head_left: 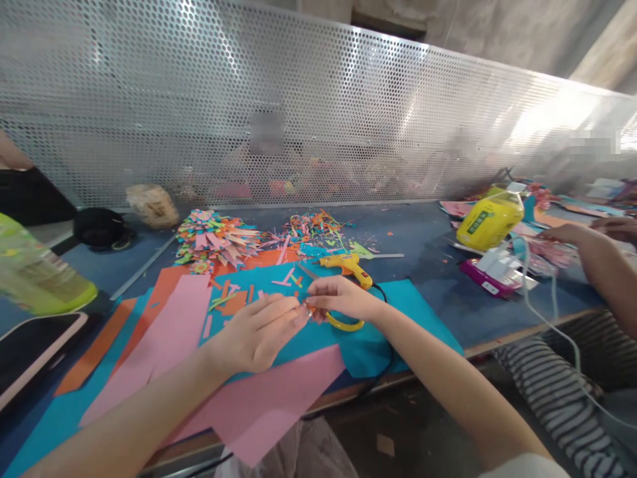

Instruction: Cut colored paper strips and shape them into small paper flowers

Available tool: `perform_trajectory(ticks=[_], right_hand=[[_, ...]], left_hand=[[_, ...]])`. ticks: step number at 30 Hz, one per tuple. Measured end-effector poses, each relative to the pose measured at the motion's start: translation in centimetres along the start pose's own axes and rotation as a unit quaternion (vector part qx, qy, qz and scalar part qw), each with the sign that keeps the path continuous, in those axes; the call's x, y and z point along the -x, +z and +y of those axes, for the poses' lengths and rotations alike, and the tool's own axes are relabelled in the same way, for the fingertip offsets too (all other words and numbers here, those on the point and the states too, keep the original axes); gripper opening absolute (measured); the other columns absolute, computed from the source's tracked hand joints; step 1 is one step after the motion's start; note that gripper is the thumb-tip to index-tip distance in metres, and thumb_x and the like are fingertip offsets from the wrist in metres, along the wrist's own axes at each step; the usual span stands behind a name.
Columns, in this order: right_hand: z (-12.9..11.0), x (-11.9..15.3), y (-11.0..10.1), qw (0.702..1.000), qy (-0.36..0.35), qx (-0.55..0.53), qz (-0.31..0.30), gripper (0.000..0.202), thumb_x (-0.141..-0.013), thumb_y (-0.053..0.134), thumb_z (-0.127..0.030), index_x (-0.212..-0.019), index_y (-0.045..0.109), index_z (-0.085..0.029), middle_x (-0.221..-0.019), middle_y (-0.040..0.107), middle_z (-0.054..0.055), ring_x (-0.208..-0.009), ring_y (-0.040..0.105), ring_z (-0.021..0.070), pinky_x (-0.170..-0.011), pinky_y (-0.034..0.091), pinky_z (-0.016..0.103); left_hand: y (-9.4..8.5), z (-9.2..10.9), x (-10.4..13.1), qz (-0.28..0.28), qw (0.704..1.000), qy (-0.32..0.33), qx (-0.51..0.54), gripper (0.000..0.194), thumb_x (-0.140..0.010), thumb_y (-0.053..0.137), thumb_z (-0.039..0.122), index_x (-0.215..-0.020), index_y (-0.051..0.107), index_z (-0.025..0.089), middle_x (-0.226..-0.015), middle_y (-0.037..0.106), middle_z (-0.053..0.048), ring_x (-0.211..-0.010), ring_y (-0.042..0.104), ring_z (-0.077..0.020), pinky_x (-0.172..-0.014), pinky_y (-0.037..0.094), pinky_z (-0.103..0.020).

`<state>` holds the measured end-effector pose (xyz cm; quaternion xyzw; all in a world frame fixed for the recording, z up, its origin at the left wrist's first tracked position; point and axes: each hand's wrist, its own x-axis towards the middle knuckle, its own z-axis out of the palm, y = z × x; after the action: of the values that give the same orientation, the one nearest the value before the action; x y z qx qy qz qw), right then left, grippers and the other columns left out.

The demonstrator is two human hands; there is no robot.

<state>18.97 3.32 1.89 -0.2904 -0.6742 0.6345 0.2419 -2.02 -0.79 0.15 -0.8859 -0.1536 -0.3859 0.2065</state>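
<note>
My left hand [263, 330] and my right hand [346, 297] meet fingertip to fingertip over a blue sheet of paper [418, 318]. Pinched between them is a small orange paper piece [309, 309], mostly covered by the fingers. Scissors with yellow handles [347, 325] show beneath my right hand, their blades pointing away; whether that hand touches them I cannot tell. Just beyond lies a yellow glue gun [348, 263]. Cut strips and an orange scrap [233, 303] are scattered beside my left hand. A pink sheet [269, 405] overhangs the table's front edge.
Farther back stand a spiky ball of folded paper [216, 239] and a heap of shreds [316, 226]. On the left are a bottle [40, 272] and a phone [37, 352]. A yellow-labelled bottle [490, 216] and another person's arm [597, 265] are right. A perforated metal screen [318, 99] closes off the back.
</note>
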Motion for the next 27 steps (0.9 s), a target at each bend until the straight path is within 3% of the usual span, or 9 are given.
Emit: perform_trajectory(ticks=[5, 8, 12, 15, 18, 21, 24, 27], right_hand=[[0.0, 0.0, -0.1, 1.0, -0.004, 0.002, 0.003, 0.028, -0.074, 0.062, -0.041, -0.069, 0.054, -0.014, -0.056, 0.059, -0.003, -0.049, 0.055, 0.0073, -0.047, 0.043, 0.019], [0.1, 0.0, -0.2, 1.0, -0.004, 0.0, -0.008, 0.028, -0.074, 0.062, -0.04, -0.072, 0.055, -0.014, -0.057, 0.059, -0.003, -0.05, 0.056, 0.0073, -0.048, 0.043, 0.019], [0.2, 0.1, -0.3, 1.0, -0.008, 0.011, 0.002, 0.028, -0.073, 0.064, -0.04, -0.075, 0.057, -0.013, -0.06, 0.06, -0.002, -0.052, 0.057, 0.0076, -0.049, 0.044, 0.019], [0.1, 0.1, -0.3, 0.999, -0.019, 0.028, 0.008, 0.028, -0.073, 0.063, -0.04, -0.074, 0.057, -0.013, -0.059, 0.06, -0.003, -0.051, 0.056, 0.0072, -0.049, 0.044, 0.018], [0.3, 0.0, -0.2, 0.999, -0.035, 0.039, 0.015, 0.025, -0.074, 0.062, -0.038, -0.072, 0.054, -0.015, -0.059, 0.059, -0.003, -0.05, 0.055, 0.0064, -0.048, 0.043, 0.017], [0.6, 0.0, -0.2, 0.997, -0.055, 0.056, 0.009, 0.022, -0.074, 0.063, -0.035, -0.073, 0.052, -0.016, -0.063, 0.06, -0.003, -0.052, 0.056, 0.0067, -0.05, 0.046, 0.018], [0.7, 0.1, -0.1, 0.994, -0.057, 0.098, 0.007, 0.02, -0.073, 0.063, -0.032, -0.072, 0.051, -0.016, -0.065, 0.061, -0.002, -0.055, 0.058, 0.0084, -0.055, 0.048, 0.021], [0.6, 0.3, -0.2, 0.99, -0.047, 0.13, 0.011, 0.018, -0.073, 0.063, -0.03, -0.073, 0.051, -0.017, -0.063, 0.06, -0.002, -0.055, 0.058, 0.0093, -0.055, 0.048, 0.022]], left_hand=[[-0.4, 0.0, -0.7, -0.057, 0.993, -0.104, 0.011, 0.027, -0.081, 0.051, 0.011, -0.105, 0.06, 0.02, -0.094, 0.069, -0.009, -0.092, 0.063, -0.019, -0.083, 0.048, -0.034], [-0.6, 0.0, -1.0, -0.083, 0.988, -0.133, -0.007, 0.025, -0.082, 0.051, 0.014, -0.103, 0.062, 0.023, -0.096, 0.069, -0.007, -0.091, 0.063, -0.0174, -0.082, 0.048, -0.031], [-0.5, 0.2, -1.4, -0.056, 0.986, -0.158, -0.003, 0.023, -0.082, 0.053, 0.014, -0.101, 0.061, 0.024, -0.096, 0.07, -0.005, -0.088, 0.064, -0.0161, -0.082, 0.047, -0.03], [-0.3, 0.6, -1.9, 0.0, 0.968, -0.239, 0.081, 0.046, -0.079, 0.058, 0.016, -0.122, 0.043, 0.025, -0.093, 0.07, -0.003, -0.091, 0.063, -0.0176, -0.083, 0.048, -0.035], [-0.1, 0.9, -2.5, 0.046, 0.896, -0.396, 0.195, 0.07, -0.078, 0.059, 0.023, -0.135, 0.019, 0.022, -0.097, 0.067, -0.005, -0.084, 0.063, -0.0171, -0.075, 0.05, -0.034], [0.2, 0.9, -2.9, 0.026, 0.776, -0.531, 0.34, 0.066, -0.078, 0.057, 0.03, -0.133, 0.023, 0.018, -0.089, 0.065, -0.006, -0.071, 0.063, -0.0147, -0.062, 0.05, -0.028], [0.6, 0.7, -3.0, -0.018, 0.677, -0.583, 0.449, 0.069, -0.07, 0.065, 0.032, -0.128, 0.03, 0.015, -0.069, 0.06, 0.001, -0.057, 0.058, -0.0123, -0.049, 0.045, -0.022], [0.8, 0.5, -3.0, -0.033, 0.635, -0.596, 0.491, 0.071, -0.065, 0.069, 0.03, -0.125, 0.032, 0.016, -0.061, 0.057, 0.005, -0.047, 0.052, -0.0094, -0.044, 0.041, -0.021]])
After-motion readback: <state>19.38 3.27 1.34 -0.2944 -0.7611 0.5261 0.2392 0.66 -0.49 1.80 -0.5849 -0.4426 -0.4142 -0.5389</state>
